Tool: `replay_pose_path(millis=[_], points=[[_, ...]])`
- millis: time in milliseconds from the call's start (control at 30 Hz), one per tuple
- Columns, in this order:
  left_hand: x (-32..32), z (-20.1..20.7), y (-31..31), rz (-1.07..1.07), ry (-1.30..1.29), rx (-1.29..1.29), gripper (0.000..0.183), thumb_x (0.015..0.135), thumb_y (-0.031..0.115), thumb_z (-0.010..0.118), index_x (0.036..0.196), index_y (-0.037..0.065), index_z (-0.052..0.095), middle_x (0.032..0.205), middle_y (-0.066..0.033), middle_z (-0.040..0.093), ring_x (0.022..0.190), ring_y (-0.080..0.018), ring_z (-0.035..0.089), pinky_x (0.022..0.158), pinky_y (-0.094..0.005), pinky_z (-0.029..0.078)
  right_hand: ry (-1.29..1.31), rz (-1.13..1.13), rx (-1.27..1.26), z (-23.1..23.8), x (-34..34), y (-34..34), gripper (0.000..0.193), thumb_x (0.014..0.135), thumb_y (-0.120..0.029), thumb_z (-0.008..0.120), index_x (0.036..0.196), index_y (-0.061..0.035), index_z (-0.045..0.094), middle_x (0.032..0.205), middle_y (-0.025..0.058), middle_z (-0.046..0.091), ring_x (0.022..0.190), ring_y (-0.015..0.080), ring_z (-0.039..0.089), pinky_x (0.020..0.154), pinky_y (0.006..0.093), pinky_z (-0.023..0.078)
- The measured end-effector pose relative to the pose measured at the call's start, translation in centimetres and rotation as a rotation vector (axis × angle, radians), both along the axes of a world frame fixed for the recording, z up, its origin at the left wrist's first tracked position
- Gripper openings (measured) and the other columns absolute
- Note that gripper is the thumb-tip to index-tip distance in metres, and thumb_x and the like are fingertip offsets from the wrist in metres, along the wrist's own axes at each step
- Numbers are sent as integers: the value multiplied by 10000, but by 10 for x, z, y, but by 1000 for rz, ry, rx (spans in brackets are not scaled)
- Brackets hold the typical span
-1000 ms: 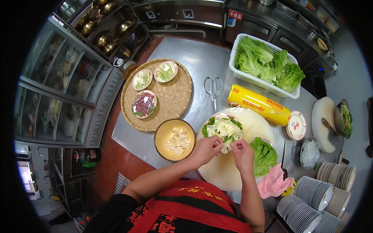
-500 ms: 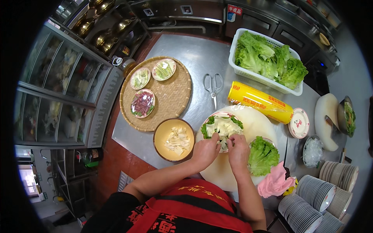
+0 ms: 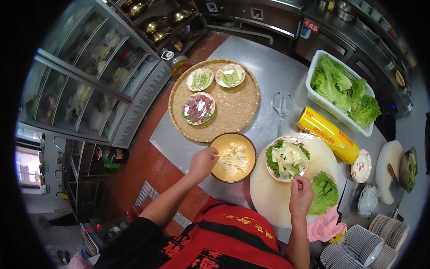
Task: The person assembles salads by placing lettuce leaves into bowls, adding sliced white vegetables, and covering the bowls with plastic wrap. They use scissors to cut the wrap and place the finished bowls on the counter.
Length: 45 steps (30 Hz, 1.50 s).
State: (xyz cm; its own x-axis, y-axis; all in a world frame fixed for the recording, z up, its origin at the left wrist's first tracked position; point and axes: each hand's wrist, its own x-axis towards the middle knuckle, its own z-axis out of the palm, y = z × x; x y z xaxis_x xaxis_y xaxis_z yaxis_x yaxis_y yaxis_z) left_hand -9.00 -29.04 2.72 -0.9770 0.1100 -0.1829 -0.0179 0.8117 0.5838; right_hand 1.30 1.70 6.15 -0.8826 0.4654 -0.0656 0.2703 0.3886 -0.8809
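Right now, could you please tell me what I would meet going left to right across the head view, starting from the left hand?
Left hand, yellow bowl, filled plate topped with pale pieces, lettuce leaves, small white plate, white chopping board, metal bowl.

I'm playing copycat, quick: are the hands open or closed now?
Left hand: at the yellow bowl; can't tell if open or closed.
Right hand: pinched closed by the plate; can't tell if holding anything.
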Motion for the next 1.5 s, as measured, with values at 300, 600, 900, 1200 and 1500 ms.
replay_pose_path(millis=[300,600,900,1200,1500], points=[[12,-35,27,-307,216,-79,246,757,108,701,981,56,615,927,-117,570,850,-327,599,714,-432,502,-32,155,94,8,10,-37,81,859,-23,640,934,4,624,759,100,604,596,153,572,570,285,468],[-2,-53,15,-329,194,-62,103,807,120,652,867,36,654,831,-133,595,781,-320,601,689,-416,502,-28,172,117,4,19,-46,90,862,-40,645,942,0,637,791,119,617,603,181,588,576,297,477],[-6,5,31,73,-847,917,167,936,189,617,967,36,677,855,10,644,710,-65,554,626,-209,449,-159,176,-427,4,-1,-50,185,893,-86,632,1063,-15,632,849,34,607,615,87,545,563,243,462],[19,30,111,-251,-924,765,216,922,227,638,973,19,668,773,5,641,618,-62,554,550,-204,436,-268,153,-585,1,4,-20,187,879,-107,667,1042,-16,657,815,18,623,617,50,528,542,197,424],[-12,31,198,-424,-257,428,163,836,124,679,932,0,632,814,-129,687,668,-199,662,606,-314,515,-104,-173,-379,-13,-27,21,115,859,-104,668,850,2,624,708,35,635,593,87,561,552,245,457]])
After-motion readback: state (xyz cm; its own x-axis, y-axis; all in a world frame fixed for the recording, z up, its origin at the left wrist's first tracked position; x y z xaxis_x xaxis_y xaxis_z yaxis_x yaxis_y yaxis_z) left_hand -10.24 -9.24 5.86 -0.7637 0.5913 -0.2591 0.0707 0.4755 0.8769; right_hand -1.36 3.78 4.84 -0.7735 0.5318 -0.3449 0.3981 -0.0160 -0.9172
